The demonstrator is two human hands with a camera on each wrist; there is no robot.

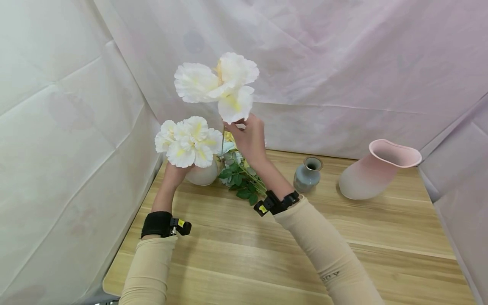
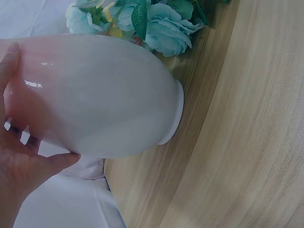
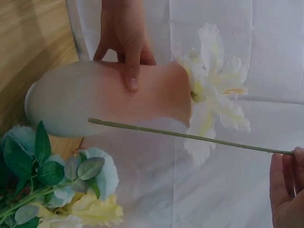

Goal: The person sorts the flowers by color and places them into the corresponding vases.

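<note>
My left hand (image 2: 23, 161) has its fingers and thumb round a pink-and-white vase (image 2: 104, 95), which stands upright at the table's left back. White flowers (image 1: 190, 142) fill its mouth and hide most of that hand in the head view. Between thumb and fingers my right hand (image 1: 249, 140) pinches the green stem (image 3: 190, 136) of another white flower (image 1: 228, 87). In the right wrist view the stem's lower end hangs beside the vase, outside it, with the left hand (image 3: 126, 42) round the vase's pink part.
Pale blue and yellow flowers with green leaves (image 1: 244, 182) lie on the table (image 1: 236, 254) just right of the held vase. A small grey-blue vase (image 1: 306, 176) stands right of centre, and a larger pink-and-white vase (image 1: 371, 173) stands farther right. Pale cloth (image 1: 324, 76) hangs behind.
</note>
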